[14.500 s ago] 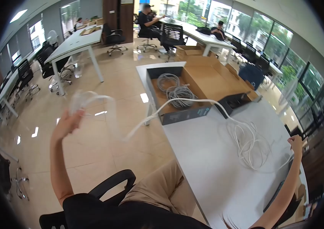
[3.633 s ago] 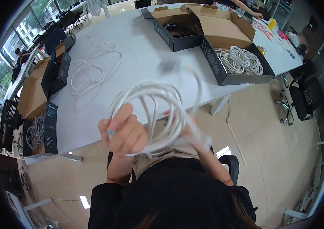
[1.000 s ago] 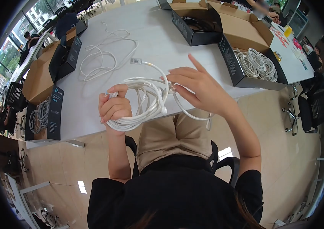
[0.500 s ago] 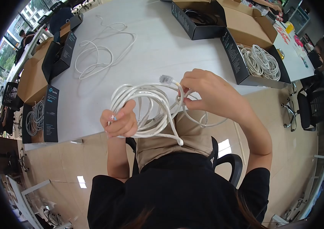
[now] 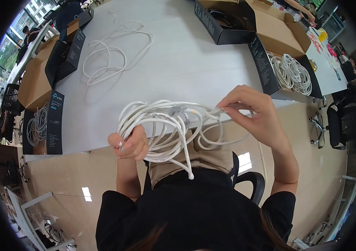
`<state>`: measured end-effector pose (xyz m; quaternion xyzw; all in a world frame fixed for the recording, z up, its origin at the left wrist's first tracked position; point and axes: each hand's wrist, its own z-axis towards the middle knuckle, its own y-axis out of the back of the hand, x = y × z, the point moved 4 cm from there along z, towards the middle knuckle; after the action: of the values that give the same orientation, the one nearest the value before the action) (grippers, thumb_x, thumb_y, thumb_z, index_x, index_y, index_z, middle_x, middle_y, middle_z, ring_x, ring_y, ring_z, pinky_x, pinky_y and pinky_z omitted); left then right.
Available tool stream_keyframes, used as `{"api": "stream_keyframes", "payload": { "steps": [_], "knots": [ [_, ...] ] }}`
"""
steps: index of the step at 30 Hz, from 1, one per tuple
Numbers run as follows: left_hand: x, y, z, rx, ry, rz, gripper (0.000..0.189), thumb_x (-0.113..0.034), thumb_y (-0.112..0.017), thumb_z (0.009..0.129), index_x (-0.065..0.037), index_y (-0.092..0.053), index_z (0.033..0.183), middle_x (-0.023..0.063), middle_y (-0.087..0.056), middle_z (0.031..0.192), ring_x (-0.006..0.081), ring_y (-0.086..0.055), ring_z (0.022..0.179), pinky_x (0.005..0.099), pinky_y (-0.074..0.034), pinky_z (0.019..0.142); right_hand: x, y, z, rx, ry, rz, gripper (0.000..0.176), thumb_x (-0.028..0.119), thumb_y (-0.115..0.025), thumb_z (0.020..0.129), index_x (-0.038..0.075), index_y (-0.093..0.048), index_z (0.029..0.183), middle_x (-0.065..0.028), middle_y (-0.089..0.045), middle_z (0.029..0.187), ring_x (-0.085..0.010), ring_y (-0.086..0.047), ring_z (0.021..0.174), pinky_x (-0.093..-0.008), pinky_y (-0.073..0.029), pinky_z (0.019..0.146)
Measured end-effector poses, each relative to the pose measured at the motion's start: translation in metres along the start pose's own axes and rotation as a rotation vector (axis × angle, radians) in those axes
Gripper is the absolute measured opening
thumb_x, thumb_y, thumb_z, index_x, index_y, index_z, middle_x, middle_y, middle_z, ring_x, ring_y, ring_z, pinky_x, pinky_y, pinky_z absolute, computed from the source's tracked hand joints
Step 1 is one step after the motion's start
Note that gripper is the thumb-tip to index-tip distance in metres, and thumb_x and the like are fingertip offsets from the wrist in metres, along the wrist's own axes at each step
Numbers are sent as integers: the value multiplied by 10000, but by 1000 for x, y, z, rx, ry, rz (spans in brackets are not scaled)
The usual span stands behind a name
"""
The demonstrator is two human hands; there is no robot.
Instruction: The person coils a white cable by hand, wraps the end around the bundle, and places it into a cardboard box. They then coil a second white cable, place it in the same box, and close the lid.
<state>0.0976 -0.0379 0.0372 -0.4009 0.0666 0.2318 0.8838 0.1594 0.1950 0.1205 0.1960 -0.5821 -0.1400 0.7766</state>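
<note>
Left hand (image 5: 130, 145) curled around one side, I hold a loose coil of glossy white cable (image 5: 148, 112) above my beige-trousered lap (image 5: 165, 169); my right hand (image 5: 266, 119) pinches its other side. A clear plastic plug (image 5: 178, 111) shows on top. Beyond, a black cardboard box (image 5: 55, 125) reads "tp-link".

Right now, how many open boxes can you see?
4: grey-cable box at left, second box beyond it; black-cable box and white-cable box at right. More may be hidden.

White cable (image 5: 141, 113) in loose, uneven loops
</note>
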Motion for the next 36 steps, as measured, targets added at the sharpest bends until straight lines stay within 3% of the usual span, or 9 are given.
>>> {"api": "stream_keyframes", "payload": {
  "steps": [4, 7, 10, 13, 17, 20, 29, 32, 36],
  "knots": [
    [2, 0, 0, 68, -3, 16, 150, -20, -475, 743, 33, -447, 881, -29, -484, 449, 71, -460, 326, 223, -239, 358, -24, 0, -5, -145, -107, 396, 73, -8, -576, 813, -18, -614, 874, -59, -592, 844, -107, -561, 834, -239, -454, 732],
    [3, 2, 8, 75, -83, 13, 159, -13, -488, 730, 28, -447, 878, -31, -469, 440, 74, -456, 326, 225, -236, 355, -44, -2, -3, -175, -164, 458, 135, -11, -577, 809, 6, -640, 927, -44, -575, 810, -79, -525, 785, -213, -417, 683],
    [1, 8, 12, 141, -91, -26, 153, -19, -484, 751, 31, -438, 889, -33, -465, 430, 82, -464, 327, 221, -230, 349, -40, 2, -2, -106, -60, 170, 144, 3, -590, 797, 26, -659, 921, -43, -545, 759, -69, -482, 737, -220, -381, 631],
    [-2, 12, 3, -19, 33, -95, 131, -34, -462, 783, 33, -422, 888, -37, -464, 417, 80, -463, 315, 207, -228, 347, -35, 5, -5, 151, 9, 43, 166, -15, -614, 760, 13, -665, 915, -21, -469, 701, -104, -438, 656, -239, -344, 567],
    [3, 21, 7, -240, 157, -41, 107, -38, -418, 798, 40, -402, 870, -36, -457, 397, 55, -425, 274, 184, -177, 300, -36, -16, -3, 169, 12, -161, 156, 2, -673, 717, 48, -677, 866, -31, -484, 665, -109, -431, 581, -237, -327, 489],
    [-3, 21, 5, -286, 177, 0, 109, -29, -418, 785, 48, -396, 859, -30, -458, 396, 51, -421, 272, 178, -156, 285, -42, -16, 0, 186, 26, -168, 78, 56, -643, 762, 33, -659, 834, -53, -506, 666, -138, -481, 590, -248, -382, 521],
    [4, 14, 21, -92, 61, 53, 57, 0, -421, 768, 30, -418, 815, -30, -469, 414, 46, -425, 280, 162, -180, 293, -70, -48, -10, -99, -63, 429, 83, 27, -559, 840, -14, -629, 857, -20, -529, 780, -66, -472, 692, -188, -359, 596],
    [2, 20, 20, -51, 53, -34, 71, 0, -432, 755, 31, -441, 818, -29, -480, 431, 50, -428, 293, 170, -185, 306, -66, -41, -14, -116, -35, 358, 87, 29, -553, 844, -14, -628, 854, -25, -523, 764, -69, -469, 694, -188, -355, 602],
    [4, 35, 6, 165, -26, -102, 118, 7, -468, 712, 34, -485, 826, -6, -502, 472, 84, -433, 339, 218, -264, 350, -67, -26, -11, -171, 15, 313, 82, 36, -562, 836, -5, -631, 848, -28, -527, 761, -73, -466, 693, -195, -349, 609]
  ]
}}
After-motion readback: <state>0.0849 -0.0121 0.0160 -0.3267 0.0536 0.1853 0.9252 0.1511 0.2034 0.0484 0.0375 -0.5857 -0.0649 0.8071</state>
